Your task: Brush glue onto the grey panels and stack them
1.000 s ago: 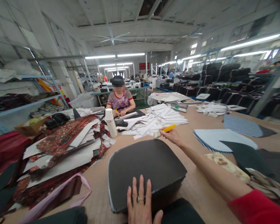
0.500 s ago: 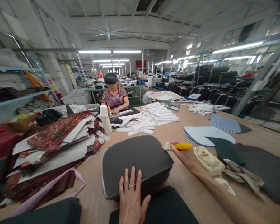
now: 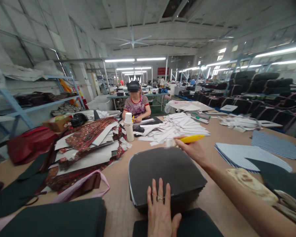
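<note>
A thick stack of dark grey panels [image 3: 162, 171] with rounded corners lies in front of me, a pale line along its left edge. My left hand [image 3: 160, 207], a ring on one finger, rests flat on the near edge of the top panel with fingers spread. In my right hand [image 3: 191, 148] is a brush with a yellow handle [image 3: 192, 139], gripped close to its whitish bristles. The bristle end, slightly blurred, is at the far edge of the stack. A cream-crusted container [image 3: 251, 184] sits below my right forearm.
Patterned fabric and white scraps [image 3: 88, 141] are heaped at left, beside a cream bottle [image 3: 129, 128]. White strips [image 3: 182, 126] lie beyond the stack, striped pieces [image 3: 249, 154] at right. Dark panels [image 3: 56, 217] occupy the near left. A co-worker [image 3: 136, 103] sits across the table.
The brush in my right hand has gone from the stack's right corner to its far edge. My left hand stays on the top panel. The whole view has turned left.
</note>
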### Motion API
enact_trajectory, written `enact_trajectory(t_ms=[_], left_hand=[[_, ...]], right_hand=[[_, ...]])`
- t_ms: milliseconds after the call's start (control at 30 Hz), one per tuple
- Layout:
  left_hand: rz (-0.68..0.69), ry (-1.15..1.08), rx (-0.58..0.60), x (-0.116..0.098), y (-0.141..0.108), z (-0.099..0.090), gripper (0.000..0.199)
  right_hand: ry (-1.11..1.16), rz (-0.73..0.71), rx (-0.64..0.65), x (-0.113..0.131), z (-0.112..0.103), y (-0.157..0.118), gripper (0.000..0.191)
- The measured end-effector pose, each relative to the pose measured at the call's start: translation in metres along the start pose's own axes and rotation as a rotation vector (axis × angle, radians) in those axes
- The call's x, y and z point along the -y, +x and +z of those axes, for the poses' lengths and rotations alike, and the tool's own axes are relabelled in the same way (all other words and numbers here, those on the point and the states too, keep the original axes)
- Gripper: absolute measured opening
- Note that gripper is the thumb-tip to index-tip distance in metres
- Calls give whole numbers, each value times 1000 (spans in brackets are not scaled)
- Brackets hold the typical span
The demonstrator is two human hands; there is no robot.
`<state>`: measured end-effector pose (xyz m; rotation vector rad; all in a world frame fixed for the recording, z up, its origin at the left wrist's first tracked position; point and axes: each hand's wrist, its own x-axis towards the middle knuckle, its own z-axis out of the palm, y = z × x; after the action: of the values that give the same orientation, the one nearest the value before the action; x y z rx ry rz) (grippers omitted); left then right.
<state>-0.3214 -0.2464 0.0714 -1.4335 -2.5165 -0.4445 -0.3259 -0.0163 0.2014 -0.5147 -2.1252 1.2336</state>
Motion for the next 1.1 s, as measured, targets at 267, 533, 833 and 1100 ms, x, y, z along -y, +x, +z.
enact_trajectory(t_ms=[267, 533, 833, 1100], left_hand=[[-65, -135, -43, -2, -3, 22, 83], [-92, -177, -86, -3, -3, 34, 85], [12, -153, 11, 8, 2, 24, 87], [5, -157, 136, 10, 1, 21, 93]], right_hand=[[46, -68, 333, -16, 119, 60, 30], [-131, -6, 208, -51, 89, 75, 16], [-171, 15, 115, -58, 87, 75, 20], [-286, 118, -155, -74, 21, 65, 15]])
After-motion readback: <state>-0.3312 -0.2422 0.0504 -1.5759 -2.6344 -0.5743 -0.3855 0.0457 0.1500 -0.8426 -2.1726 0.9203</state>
